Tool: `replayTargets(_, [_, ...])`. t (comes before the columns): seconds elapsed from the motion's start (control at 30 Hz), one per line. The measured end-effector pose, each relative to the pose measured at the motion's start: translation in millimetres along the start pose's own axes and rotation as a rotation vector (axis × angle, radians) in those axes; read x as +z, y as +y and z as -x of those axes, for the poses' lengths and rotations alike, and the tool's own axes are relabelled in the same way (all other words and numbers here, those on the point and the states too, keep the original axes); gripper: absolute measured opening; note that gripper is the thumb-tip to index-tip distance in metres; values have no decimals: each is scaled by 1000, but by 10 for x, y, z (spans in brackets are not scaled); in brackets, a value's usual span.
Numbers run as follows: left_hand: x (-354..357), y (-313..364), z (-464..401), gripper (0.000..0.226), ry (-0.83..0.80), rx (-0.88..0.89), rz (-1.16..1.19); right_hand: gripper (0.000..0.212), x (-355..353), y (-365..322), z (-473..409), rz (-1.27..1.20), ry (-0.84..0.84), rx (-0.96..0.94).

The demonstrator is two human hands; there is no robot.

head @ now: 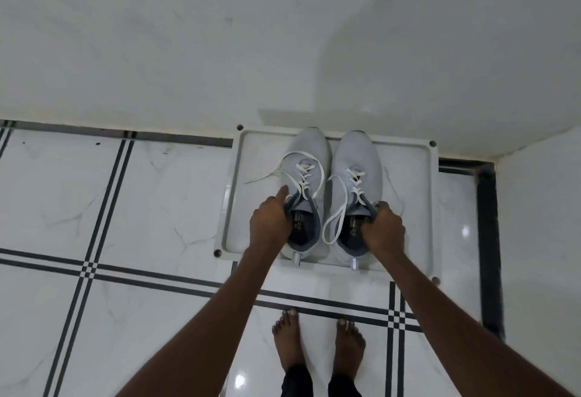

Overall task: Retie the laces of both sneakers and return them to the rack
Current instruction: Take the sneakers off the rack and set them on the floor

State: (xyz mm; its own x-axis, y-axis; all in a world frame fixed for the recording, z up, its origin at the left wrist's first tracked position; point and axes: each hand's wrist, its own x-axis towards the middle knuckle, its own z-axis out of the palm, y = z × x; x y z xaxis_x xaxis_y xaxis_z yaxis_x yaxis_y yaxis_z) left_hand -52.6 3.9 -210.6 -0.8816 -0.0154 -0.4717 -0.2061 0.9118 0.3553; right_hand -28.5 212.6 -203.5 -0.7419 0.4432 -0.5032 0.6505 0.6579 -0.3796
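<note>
Two light grey sneakers stand side by side, toes toward the wall, on a white rack shelf (405, 195). My left hand (272, 219) grips the collar of the left sneaker (309, 158), fingers inside its opening. My right hand (382, 227) grips the collar of the right sneaker (355, 158) the same way. The white laces (333, 217) hang loose and untied; one end trails left over the shelf, and a long loop lies between the shoes.
The shelf sits against a white wall (283, 35), with another wall (540, 224) close on the right. White floor tiles with black stripes (125, 208) spread to the left and front. My bare feet (317, 343) stand just behind the shelf.
</note>
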Motion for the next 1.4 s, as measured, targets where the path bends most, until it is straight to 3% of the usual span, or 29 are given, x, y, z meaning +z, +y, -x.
replayTargets(0.27, [-68,122,257,50,149,-57,69,19,-105,23,133,-32,32,6])
replayTargets(0.47, [-234,56,646,47,243,20,112,18,-353,69,478,-51,84,-86])
replayTargets(0.87, [-416,-460,2103,47,319,165,106,19,-495,635,2063,-80,190,-179])
replayTargets(1.13, [367,-1185,3016,54,254,153,157,18,312,1376,2952,-76,155,-66])
replayTargets(1.4, [1936,-1942,2969,51,162,26,210,17,1744,2304,2694,-70,88,14])
